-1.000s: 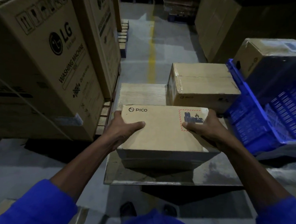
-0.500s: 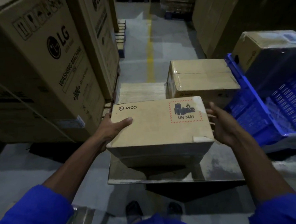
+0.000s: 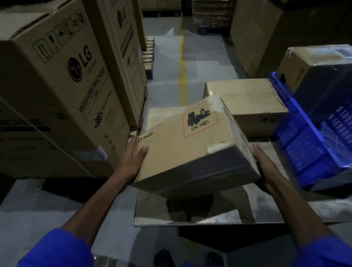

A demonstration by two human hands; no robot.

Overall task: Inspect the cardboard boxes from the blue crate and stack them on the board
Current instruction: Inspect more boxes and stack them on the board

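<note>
Box: the box (image 3: 189, 145) with the PICO print is up in the air, tipped, its right end higher and turned away from me. It sits over the board (image 3: 195, 216), not on it.
Left hand: my left hand (image 3: 134, 158) holds the near left corner — thumb on top, the other fingers hidden behind the side.
Right hand: my right hand (image 3: 263, 165) is flat against the low right end, fingers mostly straight. It props the box more than it grabs it. I cannot tell how much is under the bottom.
Job so far: I think this is the looking-over part, turning the box to see its sides. It is not stacked yet.
Slip risk: the box leans and one hand only pushes. If that hand slides, the box could drop on the board edge or toward my shoes (image 3: 163, 260).
Label risk: the red square (image 3: 200, 119) reads UN 3481, and I take that to mean batteries inside — a hard drop would be bad.
Bump risk: another box (image 3: 249, 101) already sits on the far part of the board, just behind. A swinging far corner could knock it.
Crate: the blue crate (image 3: 314, 146) is on the right, with a box (image 3: 314, 69) in it. My right elbow could catch its rim.
</note>
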